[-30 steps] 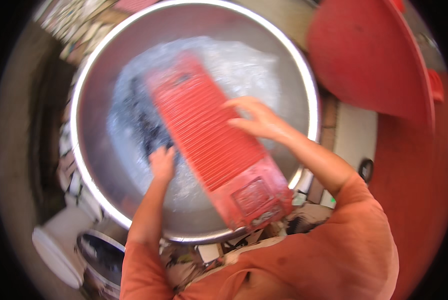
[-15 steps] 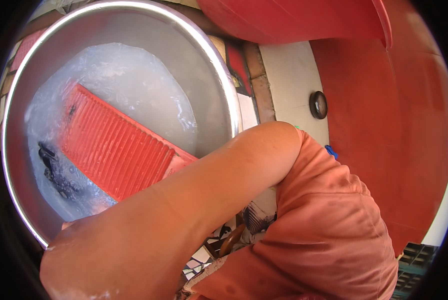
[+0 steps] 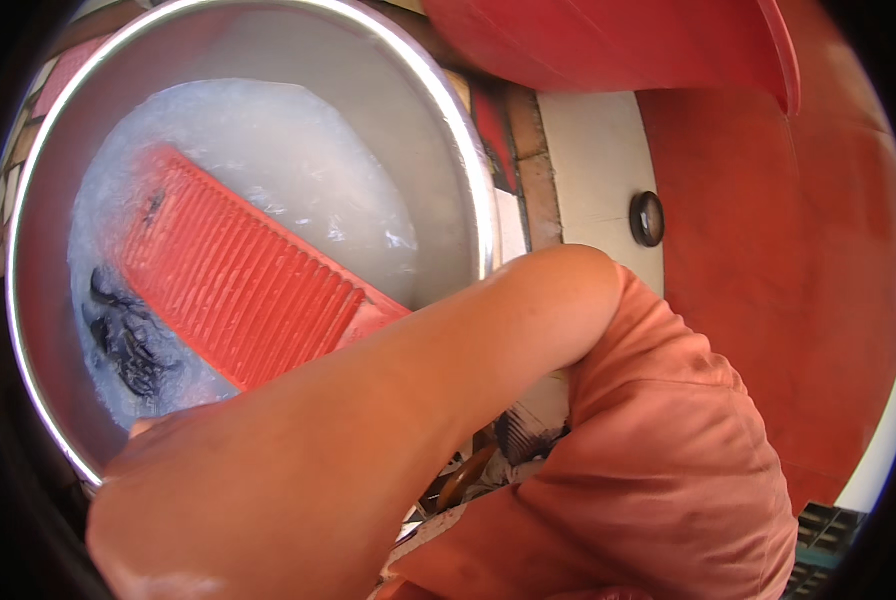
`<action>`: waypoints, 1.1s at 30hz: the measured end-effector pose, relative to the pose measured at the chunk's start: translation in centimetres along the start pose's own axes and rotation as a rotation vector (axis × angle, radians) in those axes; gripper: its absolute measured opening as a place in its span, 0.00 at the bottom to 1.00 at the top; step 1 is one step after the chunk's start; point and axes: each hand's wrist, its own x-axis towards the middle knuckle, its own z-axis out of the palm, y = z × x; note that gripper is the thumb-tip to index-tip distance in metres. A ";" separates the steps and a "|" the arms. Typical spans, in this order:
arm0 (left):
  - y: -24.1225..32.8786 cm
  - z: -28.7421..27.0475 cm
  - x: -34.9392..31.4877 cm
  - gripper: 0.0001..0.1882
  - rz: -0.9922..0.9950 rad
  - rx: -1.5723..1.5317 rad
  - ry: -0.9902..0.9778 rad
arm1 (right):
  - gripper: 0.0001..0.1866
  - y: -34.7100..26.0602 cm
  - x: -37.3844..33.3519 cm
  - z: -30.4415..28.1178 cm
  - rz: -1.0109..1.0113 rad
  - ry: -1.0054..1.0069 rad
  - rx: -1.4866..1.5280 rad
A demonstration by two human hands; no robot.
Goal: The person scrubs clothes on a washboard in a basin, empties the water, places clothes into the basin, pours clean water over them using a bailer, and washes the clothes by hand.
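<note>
Fingers of both hands are hiding from clear view; I cannot tell whether they're parting or gripping. My bent right arm is slanting before the red washboard.

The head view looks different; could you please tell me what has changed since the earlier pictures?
The right forearm, which reached to the right edge of the washboard, has pulled back and is bent across the lower left. The left hand, earlier by the dark item, cannot be made out. The view has swung, so the basin sits further left. The washboard still slants in the water, dark item beside it.
</note>
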 end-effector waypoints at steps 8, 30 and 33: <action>1.5 0.5 -1.4 0.19 0.043 -0.023 -0.068 | 0.20 2.5 0.3 0.8 -0.070 -0.107 -0.051; 0.1 -1.3 -2.8 0.18 -0.033 -0.374 -0.056 | 0.11 14.3 2.9 1.0 0.531 0.103 -0.142; -1.7 -10.5 -0.7 0.17 -0.120 -0.599 -0.440 | 0.12 15.0 2.4 0.5 0.520 0.061 -0.176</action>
